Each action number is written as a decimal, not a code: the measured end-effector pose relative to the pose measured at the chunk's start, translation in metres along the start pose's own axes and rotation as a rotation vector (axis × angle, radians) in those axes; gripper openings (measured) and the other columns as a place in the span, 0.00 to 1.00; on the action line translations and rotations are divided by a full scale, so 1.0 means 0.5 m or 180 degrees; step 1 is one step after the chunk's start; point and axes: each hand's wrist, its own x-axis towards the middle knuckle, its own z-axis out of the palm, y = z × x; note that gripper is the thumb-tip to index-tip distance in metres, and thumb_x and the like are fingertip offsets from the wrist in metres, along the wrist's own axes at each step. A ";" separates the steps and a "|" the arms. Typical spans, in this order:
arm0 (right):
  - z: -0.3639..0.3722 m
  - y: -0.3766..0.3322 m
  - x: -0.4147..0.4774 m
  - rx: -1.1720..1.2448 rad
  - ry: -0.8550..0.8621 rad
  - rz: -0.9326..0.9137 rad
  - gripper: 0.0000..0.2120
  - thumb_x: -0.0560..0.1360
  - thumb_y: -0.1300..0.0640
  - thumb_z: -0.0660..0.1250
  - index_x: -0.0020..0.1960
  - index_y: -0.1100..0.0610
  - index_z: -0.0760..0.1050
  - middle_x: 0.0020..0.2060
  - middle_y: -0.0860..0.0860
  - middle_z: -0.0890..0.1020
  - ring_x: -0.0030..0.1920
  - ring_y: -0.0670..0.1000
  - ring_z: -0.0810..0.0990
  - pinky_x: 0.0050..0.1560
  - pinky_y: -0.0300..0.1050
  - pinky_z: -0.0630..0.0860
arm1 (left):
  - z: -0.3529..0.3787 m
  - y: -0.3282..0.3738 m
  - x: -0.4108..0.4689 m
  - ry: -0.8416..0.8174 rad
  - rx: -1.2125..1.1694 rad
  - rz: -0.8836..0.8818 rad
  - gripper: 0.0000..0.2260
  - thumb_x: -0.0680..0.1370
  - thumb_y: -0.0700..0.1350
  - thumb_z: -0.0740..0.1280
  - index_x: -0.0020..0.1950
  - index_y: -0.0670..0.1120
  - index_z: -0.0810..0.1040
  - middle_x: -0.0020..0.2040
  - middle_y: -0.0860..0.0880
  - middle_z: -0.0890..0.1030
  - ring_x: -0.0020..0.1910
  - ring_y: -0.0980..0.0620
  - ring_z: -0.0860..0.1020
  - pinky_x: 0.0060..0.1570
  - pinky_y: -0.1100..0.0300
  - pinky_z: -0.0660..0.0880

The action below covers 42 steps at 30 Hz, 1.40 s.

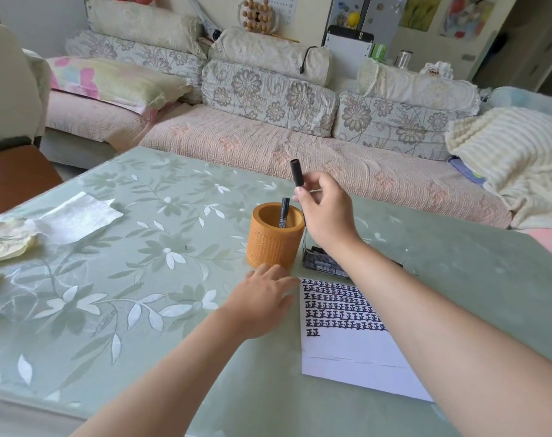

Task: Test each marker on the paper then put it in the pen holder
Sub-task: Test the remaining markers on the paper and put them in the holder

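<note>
- presently the right hand (323, 212) pinches a black marker (296, 176) upright at centre frame, just above and to the right of the orange pen holder (274, 244); a loose pinch could let it slip and drop onto the table (142, 279).
- the left hand (262, 298) lies flat with straight fingers at the holder's base and grips nothing; if the marker catches the rim going in, the holder may tip or slide, since nothing clamps it.
- a second marker (284, 212) stands inside the holder; the new one could knock against it and bounce out.
- the right forearm hangs over the paper (347, 351), lower right of centre, which carries rows of inked marks; a lowered arm may smear fresh ink.
- i cannot tell whether the held marker's tip is capped, as the hand hides it; uncapped, it could stain the holder or dry out.
</note>
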 end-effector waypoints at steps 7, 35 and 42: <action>0.027 -0.012 0.009 0.0236 0.0496 -0.0082 0.05 0.76 0.56 0.69 0.52 0.53 0.79 0.41 0.45 0.83 0.42 0.43 0.81 0.48 0.44 0.79 | 0.017 -0.003 0.002 0.0035 0.0107 0.0080 0.18 0.81 0.54 0.55 0.71 0.57 0.67 0.65 0.55 0.71 0.61 0.51 0.67 0.61 0.55 0.65; -0.199 0.222 -0.044 -0.2222 -0.1140 0.0849 0.11 0.79 0.54 0.64 0.58 0.48 0.82 0.59 0.49 0.82 0.59 0.53 0.78 0.60 0.50 0.75 | 0.032 0.026 0.034 0.0100 0.0076 -0.0033 0.19 0.80 0.59 0.51 0.63 0.56 0.75 0.61 0.57 0.73 0.58 0.52 0.67 0.58 0.56 0.67; -0.178 0.209 -0.038 -0.2106 -0.1326 0.0506 0.08 0.78 0.51 0.67 0.54 0.50 0.81 0.52 0.49 0.80 0.53 0.53 0.78 0.57 0.49 0.73 | 0.031 0.028 0.036 0.0159 0.0033 -0.0023 0.14 0.81 0.56 0.57 0.63 0.55 0.76 0.61 0.57 0.74 0.59 0.52 0.68 0.58 0.55 0.68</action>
